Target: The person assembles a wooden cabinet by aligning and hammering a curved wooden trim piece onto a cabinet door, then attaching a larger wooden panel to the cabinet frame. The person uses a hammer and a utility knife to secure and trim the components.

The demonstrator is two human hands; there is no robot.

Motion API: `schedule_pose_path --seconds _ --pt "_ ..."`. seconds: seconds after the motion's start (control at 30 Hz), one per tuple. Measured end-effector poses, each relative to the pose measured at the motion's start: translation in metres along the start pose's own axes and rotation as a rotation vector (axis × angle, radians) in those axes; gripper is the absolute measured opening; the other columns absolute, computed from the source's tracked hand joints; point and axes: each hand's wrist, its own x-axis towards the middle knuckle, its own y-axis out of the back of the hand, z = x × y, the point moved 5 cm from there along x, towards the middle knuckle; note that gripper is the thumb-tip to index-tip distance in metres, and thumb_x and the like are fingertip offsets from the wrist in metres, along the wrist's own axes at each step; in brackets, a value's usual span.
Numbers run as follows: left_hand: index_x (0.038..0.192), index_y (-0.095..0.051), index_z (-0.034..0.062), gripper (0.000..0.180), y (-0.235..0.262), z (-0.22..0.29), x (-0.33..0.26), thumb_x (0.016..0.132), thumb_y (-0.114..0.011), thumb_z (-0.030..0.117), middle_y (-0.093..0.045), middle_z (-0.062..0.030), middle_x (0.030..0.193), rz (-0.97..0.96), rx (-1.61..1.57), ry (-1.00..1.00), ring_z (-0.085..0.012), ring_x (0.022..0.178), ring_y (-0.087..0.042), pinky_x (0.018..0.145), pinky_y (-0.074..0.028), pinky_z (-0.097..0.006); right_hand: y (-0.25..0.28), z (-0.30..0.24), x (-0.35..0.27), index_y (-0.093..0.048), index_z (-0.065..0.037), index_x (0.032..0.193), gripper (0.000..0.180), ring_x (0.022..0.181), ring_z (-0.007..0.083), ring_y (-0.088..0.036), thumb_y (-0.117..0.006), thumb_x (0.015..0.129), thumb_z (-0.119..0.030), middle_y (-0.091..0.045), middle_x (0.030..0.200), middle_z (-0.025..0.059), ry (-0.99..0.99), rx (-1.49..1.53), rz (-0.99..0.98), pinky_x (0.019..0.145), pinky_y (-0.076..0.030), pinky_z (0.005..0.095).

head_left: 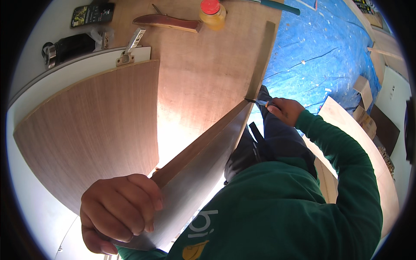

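Note:
At lower left my left hand (121,210) is closed around the near end of a wooden panel (195,145). The panel stands on its long edge, its brown narrow edge up and a smooth grey face towards my body. My right hand (286,110) is closed on a small knife-like tool (262,103) with a thin shiny blade and a bit of orange at the handle. Its dark tip meets the panel's far corner, beside the workbench edge. Most of the tool's handle is hidden in my fingers.
Left of the panel stands a wood-grain cabinet door (95,134) below a metal hinge (128,52). On the wooden worktop (190,78) lie a red-brown curved wooden piece (167,22) and a red-lidded jar (212,15). A phone (92,15) and black bottle (71,50) are far left. Blue tarp (316,56) covers the floor.

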Motion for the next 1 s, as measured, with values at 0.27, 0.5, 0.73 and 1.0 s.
schedule_pose_path --seconds 0.27,0.5,0.73,1.0 --pt "0.060 -0.060 0.0075 0.030 0.005 0.000 -0.006 0.082 -0.063 0.028 -0.062 -0.0102 0.060 -0.040 -0.002 0.014 -0.0251 0.060 -0.068 0.088 -0.049 -0.046 0.005 0.000 0.002 -0.067 -0.008 0.113 0.045 0.089 0.0414 -0.067 -0.047 0.106 -0.047 -0.069 0.092 0.0208 -0.016 -0.060 -0.020 0.079 -0.052 0.0486" --pt "0.061 -0.061 0.0071 0.031 0.009 0.001 -0.008 0.084 -0.062 0.027 -0.061 -0.0095 0.060 -0.023 -0.003 0.009 -0.0253 0.061 -0.068 0.089 -0.049 -0.047 0.010 0.019 -0.016 -0.068 -0.009 0.115 0.044 0.087 0.0400 -0.067 -0.049 0.105 -0.047 -0.069 0.090 0.0189 -0.078 -0.096 -0.057 0.080 -0.053 0.0470" --pt "0.062 -0.061 0.0076 0.030 0.008 0.001 -0.011 0.083 -0.062 0.029 -0.062 -0.0092 0.060 -0.038 0.003 0.015 -0.0257 0.063 -0.069 0.089 -0.049 -0.047 0.017 0.014 -0.027 -0.069 -0.008 0.114 0.046 0.084 0.0374 -0.067 -0.050 0.105 -0.048 -0.068 0.087 0.0186 -0.168 -0.070 -0.106 0.077 -0.052 0.0448" --pt "0.062 -0.061 0.0086 0.030 0.008 0.001 -0.012 0.083 -0.063 0.030 -0.061 -0.0090 0.060 -0.017 0.003 -0.010 -0.0259 0.064 -0.069 0.090 -0.048 -0.046 0.009 -0.015 -0.011 -0.067 -0.005 0.105 0.048 0.078 0.0410 -0.063 -0.048 0.106 -0.049 -0.065 0.082 0.0216 -0.055 0.091 -0.018 0.073 -0.049 0.0472"
